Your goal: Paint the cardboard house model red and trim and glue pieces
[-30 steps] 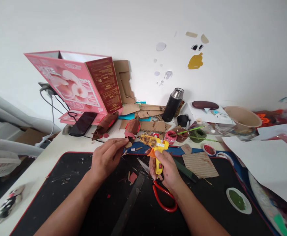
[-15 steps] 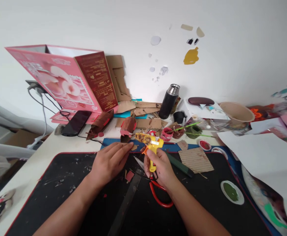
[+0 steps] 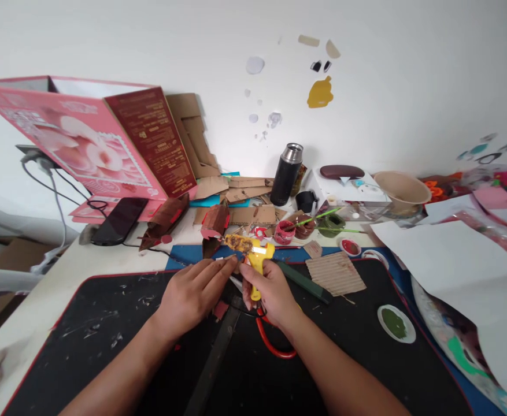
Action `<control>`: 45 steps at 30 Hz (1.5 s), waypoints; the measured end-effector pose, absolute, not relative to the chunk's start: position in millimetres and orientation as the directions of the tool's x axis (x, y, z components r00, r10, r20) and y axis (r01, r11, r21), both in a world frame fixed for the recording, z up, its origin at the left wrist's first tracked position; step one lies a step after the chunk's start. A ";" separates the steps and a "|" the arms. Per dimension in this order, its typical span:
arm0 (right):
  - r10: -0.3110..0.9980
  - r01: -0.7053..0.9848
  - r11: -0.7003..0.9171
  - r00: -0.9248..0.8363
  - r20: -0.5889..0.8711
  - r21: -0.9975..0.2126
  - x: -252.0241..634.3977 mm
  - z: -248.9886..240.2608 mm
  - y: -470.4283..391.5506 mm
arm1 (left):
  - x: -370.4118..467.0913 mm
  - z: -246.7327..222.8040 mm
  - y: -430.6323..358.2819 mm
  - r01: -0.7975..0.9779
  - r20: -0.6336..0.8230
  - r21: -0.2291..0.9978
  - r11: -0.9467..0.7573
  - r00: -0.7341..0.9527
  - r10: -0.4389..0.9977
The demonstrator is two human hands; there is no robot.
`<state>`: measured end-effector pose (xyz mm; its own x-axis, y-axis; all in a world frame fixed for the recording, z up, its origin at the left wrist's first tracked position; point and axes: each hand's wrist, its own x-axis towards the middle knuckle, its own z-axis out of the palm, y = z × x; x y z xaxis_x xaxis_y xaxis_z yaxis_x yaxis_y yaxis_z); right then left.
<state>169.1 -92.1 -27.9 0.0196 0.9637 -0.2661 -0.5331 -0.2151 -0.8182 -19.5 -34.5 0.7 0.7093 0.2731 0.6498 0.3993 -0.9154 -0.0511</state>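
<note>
My right hand point(image 3: 270, 289) is wrapped around the grip of a yellow hot glue gun point(image 3: 259, 252), whose stained nozzle points left. Just below the nozzle is my left hand point(image 3: 196, 292), palm down, its fingers pressed together beside the gun. A small brown scrap shows by its fingertips; the thumb and anything under the fingers are hidden. Behind the nozzle stands a reddish-brown painted cardboard piece point(image 3: 216, 218), with a similar cardboard piece point(image 3: 164, 221) to its left. Red-handled scissors point(image 3: 274, 348) lie partly under my right hand, and a dark ruler point(image 3: 214, 364) lies between my forearms.
A black mat point(image 3: 123, 312) covers the table front. At right lie a dark green tool point(image 3: 307, 283), corrugated cardboard point(image 3: 335, 273) and a green paint lid point(image 3: 394, 323). Behind are paint jars point(image 3: 285, 232), a black thermos point(image 3: 285, 176), a phone point(image 3: 118, 221) and a pink box point(image 3: 92, 144).
The view has turned slightly right, so the table things appear further left. The glue gun, still in my right hand, is a little closer to my left hand.
</note>
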 end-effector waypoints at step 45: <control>0.963 -0.426 -0.188 0.096 -0.251 -0.885 181.5 -13.4 -92.2 | -4.5 12.2 -26.4 -0.013 -0.251 0.960 0.280 0.403 0.880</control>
<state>181.5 -92.2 -13.4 0.0961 0.9632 -0.2509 -0.4263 -0.1880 -0.8848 -4.5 -26.4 12.2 0.4030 0.8802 -0.2508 -0.0132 0.2796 0.9600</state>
